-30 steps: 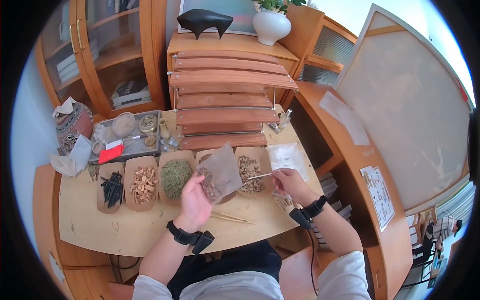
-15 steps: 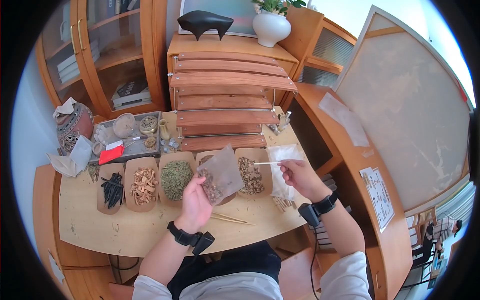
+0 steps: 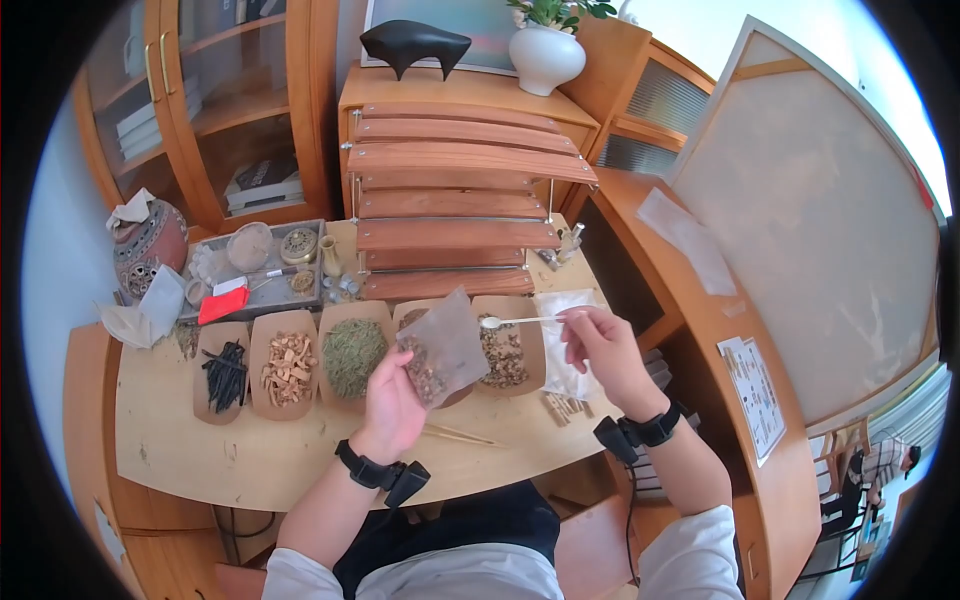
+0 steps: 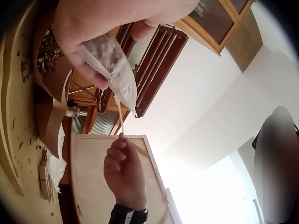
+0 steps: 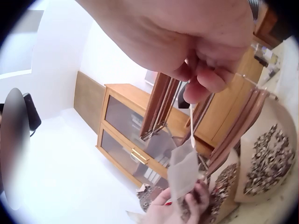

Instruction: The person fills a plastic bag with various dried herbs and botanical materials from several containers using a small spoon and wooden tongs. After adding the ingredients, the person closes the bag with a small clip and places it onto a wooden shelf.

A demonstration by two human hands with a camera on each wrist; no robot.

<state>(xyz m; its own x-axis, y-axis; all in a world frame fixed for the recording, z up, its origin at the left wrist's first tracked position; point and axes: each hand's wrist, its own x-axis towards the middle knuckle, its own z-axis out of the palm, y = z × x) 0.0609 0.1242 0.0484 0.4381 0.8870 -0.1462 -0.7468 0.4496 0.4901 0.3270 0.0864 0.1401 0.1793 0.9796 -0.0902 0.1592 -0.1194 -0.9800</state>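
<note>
- Far left: patterned pot (image 3: 150, 250), white paper stuffed in top; grey tray (image 3: 262, 298) beside it, small jars inside, red packet (image 3: 224, 305) at the near edge.
- Row of brown paper boxes, left to right: first box (image 3: 205, 398), black strips; second box (image 3: 268, 325), pale chunks; third box (image 3: 350, 312), green dried leaves.
- Fourth box (image 3: 405, 311): partly hidden behind the pouch.
- Left hand (image 3: 393, 405): pinching lower part of pouch, thumb one side, fingers the other.
- Pouch (image 3: 447, 350): see-through, tilted, held up in front of fourth box; brown dried bits at the bottom end.
- Wooden tongs (image 3: 458, 436): lying on table (image 3: 290, 455), near side of the boxes.
- Slatted wood stand (image 3: 450, 205): behind the boxes.
- Fifth box (image 3: 533, 345): chopped brown-and-pale bits.
- Spoon (image 3: 525, 321): thin, pale, bowl end pointing left over fifth box, close to pouch's upper edge; can't tell if touching.
- Right hand (image 3: 605, 355): pinching spoon's handle end, thumb against fingertips, other fingers curled.
- Plastic bag (image 3: 572, 305): white, right of fifth box, partly behind right hand.
- Small sticks (image 3: 566, 408): on table, near side of bag.
</note>
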